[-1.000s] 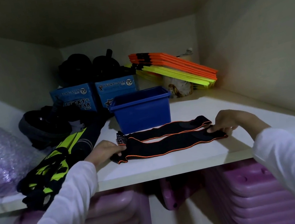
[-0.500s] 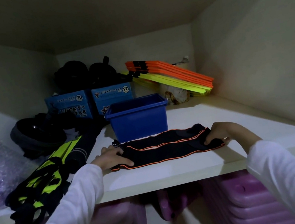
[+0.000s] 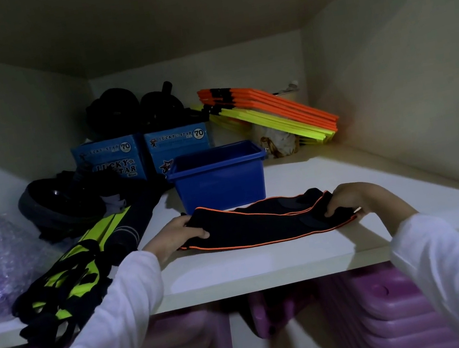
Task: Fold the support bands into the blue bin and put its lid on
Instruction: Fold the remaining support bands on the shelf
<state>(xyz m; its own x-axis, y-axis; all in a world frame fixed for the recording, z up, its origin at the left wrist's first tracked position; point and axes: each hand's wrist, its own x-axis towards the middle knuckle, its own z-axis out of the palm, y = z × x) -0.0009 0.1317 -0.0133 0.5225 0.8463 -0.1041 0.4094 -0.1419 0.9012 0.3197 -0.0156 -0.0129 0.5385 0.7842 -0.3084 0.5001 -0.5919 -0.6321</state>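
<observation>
Near the shelf's front edge, just before the bin [image 3: 219, 180], the band [image 3: 264, 221] lies stretched flat. The left hand [image 3: 176, 235] pinches one end, the right hand [image 3: 355, 197] the other — fingers clamped on cloth. The layers look loosely stacked, so an uneven lift could let the fold slide apart. No lid is in view — it may need hunting among the clutter at the back.

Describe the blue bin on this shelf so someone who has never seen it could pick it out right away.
On the white shelf, look straight behind the black orange-edged support band held by both hands. The open-topped blue plastic bin stands there, lidless. Unlike the two blue printed cardboard boxes behind it, it is plain, glossy, and has a rolled rim.
</observation>
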